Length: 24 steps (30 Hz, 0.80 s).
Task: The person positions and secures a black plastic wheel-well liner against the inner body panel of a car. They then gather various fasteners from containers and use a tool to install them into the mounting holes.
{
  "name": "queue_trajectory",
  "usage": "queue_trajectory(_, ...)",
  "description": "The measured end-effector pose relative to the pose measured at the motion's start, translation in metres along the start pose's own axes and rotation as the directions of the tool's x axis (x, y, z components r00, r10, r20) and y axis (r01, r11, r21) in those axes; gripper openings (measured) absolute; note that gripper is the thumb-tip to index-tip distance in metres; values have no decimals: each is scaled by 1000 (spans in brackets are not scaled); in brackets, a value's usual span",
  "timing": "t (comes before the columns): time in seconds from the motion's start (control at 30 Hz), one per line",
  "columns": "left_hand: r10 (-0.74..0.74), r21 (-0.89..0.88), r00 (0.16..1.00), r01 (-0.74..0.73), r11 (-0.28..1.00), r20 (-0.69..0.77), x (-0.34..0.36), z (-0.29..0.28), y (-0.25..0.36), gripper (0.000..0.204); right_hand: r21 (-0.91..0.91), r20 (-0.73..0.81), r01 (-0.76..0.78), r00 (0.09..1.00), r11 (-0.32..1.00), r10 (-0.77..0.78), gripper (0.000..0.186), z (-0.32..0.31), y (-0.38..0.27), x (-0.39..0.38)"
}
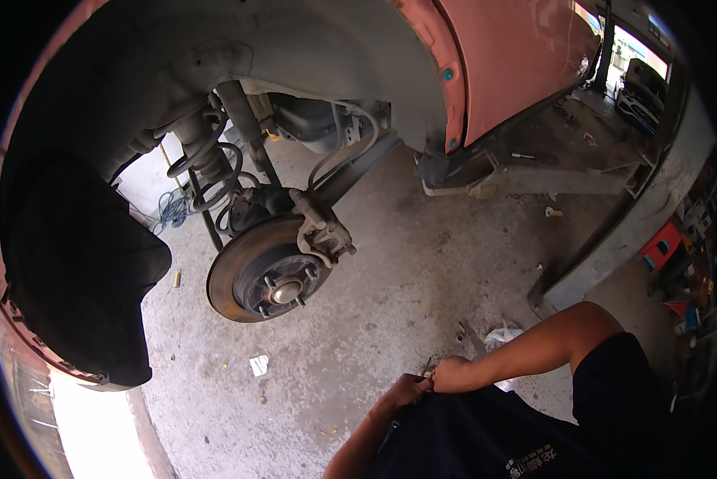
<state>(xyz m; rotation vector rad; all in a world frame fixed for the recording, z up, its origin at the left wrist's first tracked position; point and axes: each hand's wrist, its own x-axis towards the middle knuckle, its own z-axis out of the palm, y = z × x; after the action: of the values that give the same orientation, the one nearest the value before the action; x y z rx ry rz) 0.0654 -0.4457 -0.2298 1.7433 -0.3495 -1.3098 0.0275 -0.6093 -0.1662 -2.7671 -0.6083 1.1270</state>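
My left hand [408, 390] and my right hand [452, 374] meet low in the view, close in front of my dark shirt. The fingers of both are curled together around something small and thin; only a bit of it shows above them, too little to name. Beyond them, up and to the left, hangs a rusty brake disc [229, 281] with several studs around its hub [286, 292]. A brake caliper [325, 231] sits on the disc's right side. Behind it are a coil spring [229, 172] and a shock absorber [242, 120]. Neither hand touches these parts.
A pinkish-red car body [518, 64] is above, with a dark wheel-arch liner [71, 271] at left. A lift arm [534, 177] reaches under the sill from a grey lift post [614, 247]. White paper [259, 366] and crumpled plastic [503, 332] lie on the concrete floor.
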Motion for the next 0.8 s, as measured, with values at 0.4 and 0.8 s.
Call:
queue_trajectory(0.4,-25,-20,1000,25,999,-4,0,-3,12,58,-356,19,247,966,901,-257,23,-5,8,-4)
queue_trajectory(0.8,0,1,1000,0,1000,-21,3,-2,17,55,-105,-74,63,995,992,-71,30,8,14,5)
